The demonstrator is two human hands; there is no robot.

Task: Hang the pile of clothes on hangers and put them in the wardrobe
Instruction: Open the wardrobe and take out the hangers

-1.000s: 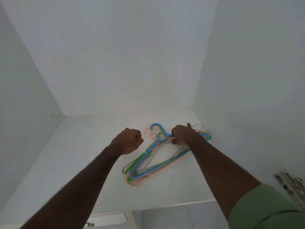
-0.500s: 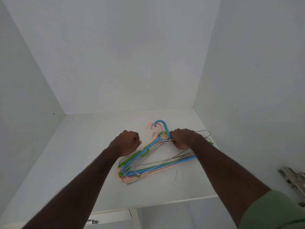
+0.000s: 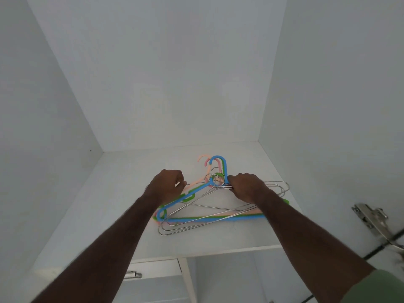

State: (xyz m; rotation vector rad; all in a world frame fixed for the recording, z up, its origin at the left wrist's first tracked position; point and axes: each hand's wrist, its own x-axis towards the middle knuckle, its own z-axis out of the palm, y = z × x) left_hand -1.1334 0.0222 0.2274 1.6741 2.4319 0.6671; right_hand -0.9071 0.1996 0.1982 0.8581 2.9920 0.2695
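Observation:
A bundle of hangers (image 3: 209,217), blue, green, peach and bare wire, lies flat on the white wardrobe shelf (image 3: 109,211), hooks pointing to the back. My right hand (image 3: 244,186) grips the bundle at the necks just right of the hooks. My left hand (image 3: 168,184) is curled at the left shoulder of the bundle, its fingertips pinching a thin wire and the peach arm there. No clothes are in view.
White wardrobe walls enclose the shelf on the left, back and right. A metal door hinge (image 3: 371,217) sticks out at the right. Below the shelf's front edge are a divider panel (image 3: 188,278) and a small metal fitting (image 3: 133,274).
The bundle has slid left and turned, away from the right wall, with my right hand on it. My left hand has moved over to the bundle's left shoulder.

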